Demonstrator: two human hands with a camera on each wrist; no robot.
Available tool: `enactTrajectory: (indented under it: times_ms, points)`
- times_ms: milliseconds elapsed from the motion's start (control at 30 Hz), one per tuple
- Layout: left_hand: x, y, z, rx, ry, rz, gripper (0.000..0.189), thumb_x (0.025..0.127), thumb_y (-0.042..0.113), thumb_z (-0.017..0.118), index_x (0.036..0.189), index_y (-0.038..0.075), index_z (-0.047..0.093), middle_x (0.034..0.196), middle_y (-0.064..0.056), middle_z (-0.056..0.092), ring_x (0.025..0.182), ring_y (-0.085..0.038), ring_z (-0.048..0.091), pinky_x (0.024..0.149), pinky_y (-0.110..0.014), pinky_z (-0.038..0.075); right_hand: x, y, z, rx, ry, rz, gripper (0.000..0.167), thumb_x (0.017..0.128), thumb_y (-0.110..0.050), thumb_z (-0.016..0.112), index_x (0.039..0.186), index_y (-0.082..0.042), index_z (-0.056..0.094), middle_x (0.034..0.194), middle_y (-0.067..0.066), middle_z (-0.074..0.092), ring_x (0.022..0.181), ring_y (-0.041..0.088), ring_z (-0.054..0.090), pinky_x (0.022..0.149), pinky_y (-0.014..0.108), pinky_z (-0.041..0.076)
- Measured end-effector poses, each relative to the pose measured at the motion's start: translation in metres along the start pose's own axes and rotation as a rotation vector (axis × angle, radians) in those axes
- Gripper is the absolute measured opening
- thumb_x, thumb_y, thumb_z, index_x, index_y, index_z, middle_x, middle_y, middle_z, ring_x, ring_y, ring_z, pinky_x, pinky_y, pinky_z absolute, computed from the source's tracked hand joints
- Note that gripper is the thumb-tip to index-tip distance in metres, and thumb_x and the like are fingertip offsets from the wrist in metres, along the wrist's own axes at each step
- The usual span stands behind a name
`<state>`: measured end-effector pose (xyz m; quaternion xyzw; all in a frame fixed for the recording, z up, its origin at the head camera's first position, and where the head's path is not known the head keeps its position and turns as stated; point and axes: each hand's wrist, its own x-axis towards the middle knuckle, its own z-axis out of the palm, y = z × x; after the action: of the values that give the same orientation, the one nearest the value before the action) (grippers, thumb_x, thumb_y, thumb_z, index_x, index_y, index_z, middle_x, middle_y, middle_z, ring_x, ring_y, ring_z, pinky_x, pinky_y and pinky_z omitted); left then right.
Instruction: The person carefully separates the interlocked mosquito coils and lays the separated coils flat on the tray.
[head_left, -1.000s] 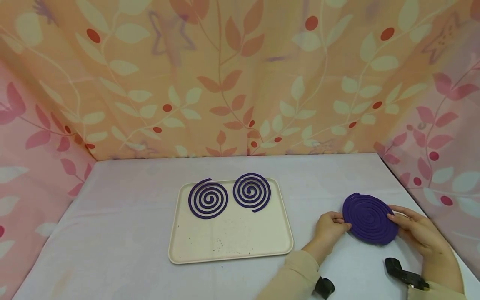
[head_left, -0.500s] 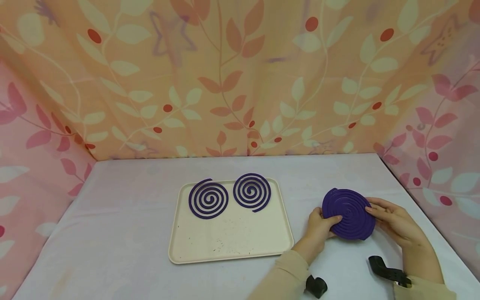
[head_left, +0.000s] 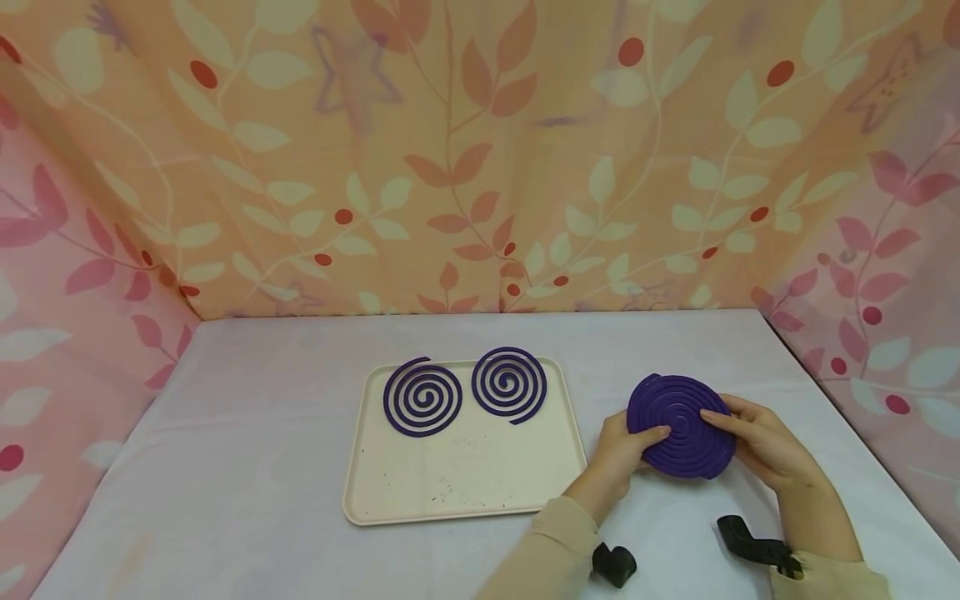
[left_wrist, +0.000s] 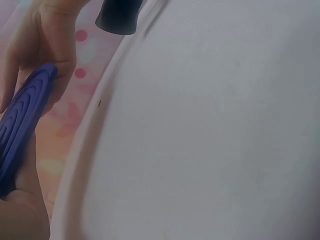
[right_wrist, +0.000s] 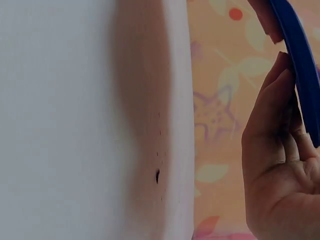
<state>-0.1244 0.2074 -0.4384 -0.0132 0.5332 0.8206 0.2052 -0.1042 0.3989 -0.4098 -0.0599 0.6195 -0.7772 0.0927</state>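
Purple coiled disc (head_left: 684,446): round, matt, ridges wound tightly from centre to rim, with a short end projecting at the upper left edge. It is held above the white-covered table (head_left: 225,450), to the right of the tray, broad face turned up toward the head camera. Left hand (head_left: 618,454) and right hand (head_left: 770,446) grip it from opposite sides, thumbs on the face. Cream tray (head_left: 510,467): dark specks on its near half; two open-wound purple spirals (head_left: 427,397) side by side at its far end, not touching. Table covering: white, faint brownish stain at near left. Surroundings: orange leaf-patterned cloth (head_left: 465,167) behind, pink leaf-patterned cloth (head_left: 97,333) at both sides.
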Motion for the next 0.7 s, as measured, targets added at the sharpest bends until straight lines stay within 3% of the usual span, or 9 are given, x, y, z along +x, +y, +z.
enactTrajectory:
  times_ms: [300,700]
  points:
    - [-0.006,0.012,-0.018,0.044,-0.06,0.033,0.026,0.083,0.0,0.067,0.109,-0.002,0.065,0.093,-0.012,0.07,0.083,-0.022,0.067,0.073,-0.033,0.057,0.006,0.003,0.025,-0.105,0.121,0.009,0.031,0.093,0.007,0.05,0.097,-0.016,0.071,0.098,-0.001,0.069,0.089,0.01,0.065,0.075,0.023,0.055]
    - [-0.018,0.039,-0.064,0.064,-0.22,0.083,0.032,0.086,-0.001,0.064,0.116,-0.008,0.06,0.109,-0.016,0.067,0.098,-0.019,0.064,0.088,-0.029,0.051,0.015,0.001,0.071,-0.156,0.09,-0.004,0.026,0.09,0.007,0.056,0.097,-0.013,0.07,0.096,0.001,0.07,0.088,0.012,0.066,0.074,0.024,0.055]
